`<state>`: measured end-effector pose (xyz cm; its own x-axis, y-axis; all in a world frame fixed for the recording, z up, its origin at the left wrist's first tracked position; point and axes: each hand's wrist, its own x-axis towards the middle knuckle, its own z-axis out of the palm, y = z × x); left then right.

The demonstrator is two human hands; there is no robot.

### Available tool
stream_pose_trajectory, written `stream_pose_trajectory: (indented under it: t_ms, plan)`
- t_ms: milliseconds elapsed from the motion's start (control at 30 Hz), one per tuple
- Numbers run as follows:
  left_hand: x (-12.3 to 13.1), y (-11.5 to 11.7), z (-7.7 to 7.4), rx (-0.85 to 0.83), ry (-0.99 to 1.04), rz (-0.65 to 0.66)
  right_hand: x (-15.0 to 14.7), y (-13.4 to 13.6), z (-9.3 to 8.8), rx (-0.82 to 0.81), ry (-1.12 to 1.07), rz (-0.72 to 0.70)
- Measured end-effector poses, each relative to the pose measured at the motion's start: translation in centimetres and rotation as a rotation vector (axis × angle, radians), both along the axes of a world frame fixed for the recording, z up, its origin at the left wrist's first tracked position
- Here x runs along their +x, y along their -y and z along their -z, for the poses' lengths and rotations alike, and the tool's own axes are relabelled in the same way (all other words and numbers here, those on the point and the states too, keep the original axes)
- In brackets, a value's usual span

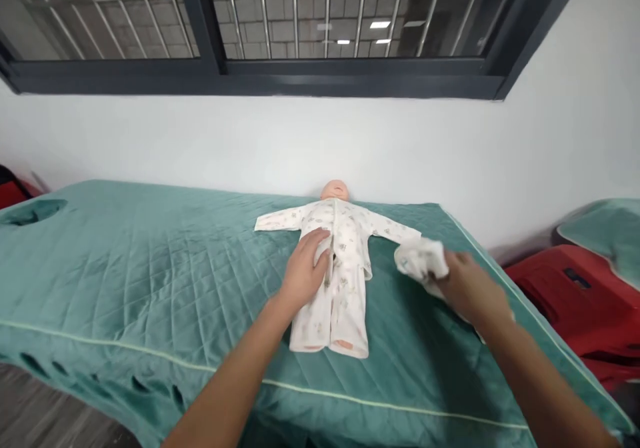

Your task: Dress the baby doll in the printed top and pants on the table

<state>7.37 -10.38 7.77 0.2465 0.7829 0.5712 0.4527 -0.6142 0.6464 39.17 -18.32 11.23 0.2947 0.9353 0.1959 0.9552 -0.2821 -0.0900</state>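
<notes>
A baby doll [335,190] in a white printed romper [345,281] lies on its back on a teal quilted table [150,268], head toward the wall. My left hand [306,268] rests flat on the doll's belly, fingers stretched out over the romper's front. My right hand [463,285] is beside the doll's outstretched sleeve and is closed around a bunched white cloth [420,259], held just above the cover.
The teal cover has a face hole [33,211] at the far left and a pale piped front edge. A white wall and a dark-framed window stand behind. A red piece of furniture [575,295] with another teal cover [607,235] sits to the right.
</notes>
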Motion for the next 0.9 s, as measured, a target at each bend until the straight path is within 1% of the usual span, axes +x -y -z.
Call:
stream_pose_trajectory:
  t_ms: [33,67,133,167,233,300,367,400,433,500,567,600,667,700,767,900]
  plan:
    - [0.3,-1.6,0.1,-0.015,0.005,-0.01,0.6,-0.4,1.3,-0.09,0.023,0.044]
    - [0.7,-3.1,0.2,-0.03,0.01,-0.017,1.1,-0.6,2.5,-0.13,0.032,0.069]
    - [1.3,-6.0,0.1,-0.057,0.015,-0.031,2.2,-0.7,4.1,-0.118,0.052,0.064]
    - [1.6,-7.4,-0.1,-0.07,0.015,-0.041,2.7,-0.6,4.4,-0.098,0.054,0.051]
    - [2.3,-10.0,-0.5,-0.097,0.006,-0.07,3.4,-0.5,4.0,-0.066,0.044,-0.003]
    - [3.1,-12.4,-1.0,-0.125,-0.02,-0.087,3.2,-0.8,2.7,-0.013,0.01,-0.11]
    - [3.9,-14.4,-1.2,-0.155,-0.047,-0.089,1.6,-2.3,1.1,0.1,-0.065,-0.246]
    - [4.3,-15.2,-1.2,-0.166,-0.061,-0.076,0.3,-3.5,0.5,0.15,-0.144,-0.31]
    - [4.6,-15.9,-1.2,-0.171,-0.073,-0.055,-1.3,-5.0,0.1,0.199,-0.253,-0.345]
    - [5.0,-16.6,-1.1,-0.169,-0.083,0.002,-4.8,-9.0,0.0,0.261,-0.477,-0.41]
    - [5.1,-16.8,-0.9,-0.157,-0.069,0.061,-8.0,-13.5,0.6,0.26,-0.652,-0.483]
    - [5.1,-16.8,-0.8,-0.156,-0.057,0.085,-9.3,-15.6,1.1,0.258,-0.719,-0.498]
    - [4.9,-16.7,-0.6,-0.173,-0.031,0.113,-11.1,-19.0,2.0,0.266,-0.834,-0.465]
    - [4.9,-16.7,-0.4,-0.19,-0.018,0.115,-11.7,-20.2,2.4,0.273,-0.877,-0.433]
    - [4.8,-16.8,-0.1,-0.23,0.001,0.101,-12.0,-21.3,3.1,0.284,-0.936,-0.383]
    - [4.9,-17.0,0.4,-0.249,-0.001,0.074,-11.8,-21.0,3.5,0.286,-1.007,-0.393]
